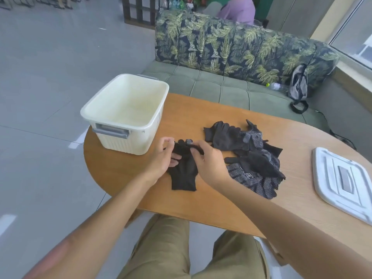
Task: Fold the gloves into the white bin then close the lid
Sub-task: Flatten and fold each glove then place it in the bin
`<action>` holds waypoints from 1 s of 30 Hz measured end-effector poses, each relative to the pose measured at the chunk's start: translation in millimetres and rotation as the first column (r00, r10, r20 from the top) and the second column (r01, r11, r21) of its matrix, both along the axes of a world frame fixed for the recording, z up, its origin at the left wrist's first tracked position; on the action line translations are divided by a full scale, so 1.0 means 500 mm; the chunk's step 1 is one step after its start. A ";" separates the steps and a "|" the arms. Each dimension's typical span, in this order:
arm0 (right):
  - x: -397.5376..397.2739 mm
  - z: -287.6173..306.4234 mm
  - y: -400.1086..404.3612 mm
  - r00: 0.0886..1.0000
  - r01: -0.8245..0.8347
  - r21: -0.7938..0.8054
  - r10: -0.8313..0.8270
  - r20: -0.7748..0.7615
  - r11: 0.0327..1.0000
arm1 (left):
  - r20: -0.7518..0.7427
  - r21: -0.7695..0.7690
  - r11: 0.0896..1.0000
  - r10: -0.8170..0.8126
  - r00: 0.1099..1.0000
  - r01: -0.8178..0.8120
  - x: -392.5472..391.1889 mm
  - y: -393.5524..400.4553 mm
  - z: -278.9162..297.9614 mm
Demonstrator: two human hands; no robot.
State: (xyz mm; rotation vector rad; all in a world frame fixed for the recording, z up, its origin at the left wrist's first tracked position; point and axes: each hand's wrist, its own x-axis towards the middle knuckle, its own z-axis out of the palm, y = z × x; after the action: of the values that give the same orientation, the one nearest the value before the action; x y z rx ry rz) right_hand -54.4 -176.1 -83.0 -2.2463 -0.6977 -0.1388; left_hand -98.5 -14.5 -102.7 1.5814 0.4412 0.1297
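Note:
A black glove (184, 174) lies flat on the wooden table (124, 178), cuff toward me. My left hand (163, 158) pinches its left side near the fingers. My right hand (209, 162) grips the glove's finger end, which is lifted and bent over. To the right lies a loose pile of black gloves (249, 156), some with white dots. The white bin (124, 109) stands with no lid at the table's far left, nothing inside it. Its white lid (342, 178) lies flat at the right edge.
A green sofa (231, 85) with leaf-print cushions runs behind the table, with a grey backpack (299, 83) and a bottle (276, 86) on it. A person in purple (239, 9) sits beyond the sofa. My knees are under the table's near edge.

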 end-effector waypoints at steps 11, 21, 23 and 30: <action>0.156 0.150 0.074 0.994 -0.034 -0.072 0.042 0.103 0.997 | 0.212 0.607 0.786 -0.024 0.977 -0.113 0.103 0.031 0.150; 0.148 0.109 0.041 0.983 -0.122 0.016 0.119 0.137 0.992 | 0.360 0.681 0.713 -0.132 0.924 -0.164 0.100 0.023 0.133; 0.124 0.052 0.027 0.986 -0.129 -0.034 0.132 0.102 0.991 | 0.329 0.719 0.681 -0.156 0.931 -0.139 0.061 0.014 0.075; 0.010 -0.078 -0.028 0.975 -0.219 -0.142 0.224 0.015 0.965 | 0.264 0.772 0.631 -0.201 0.944 -0.081 -0.061 -0.004 -0.095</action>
State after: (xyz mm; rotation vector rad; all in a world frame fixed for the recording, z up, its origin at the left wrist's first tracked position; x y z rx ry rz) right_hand -49.1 -190.3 -122.1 -2.2830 -0.9973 -0.0150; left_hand -128.8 -16.5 -150.3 2.3823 0.0369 0.5962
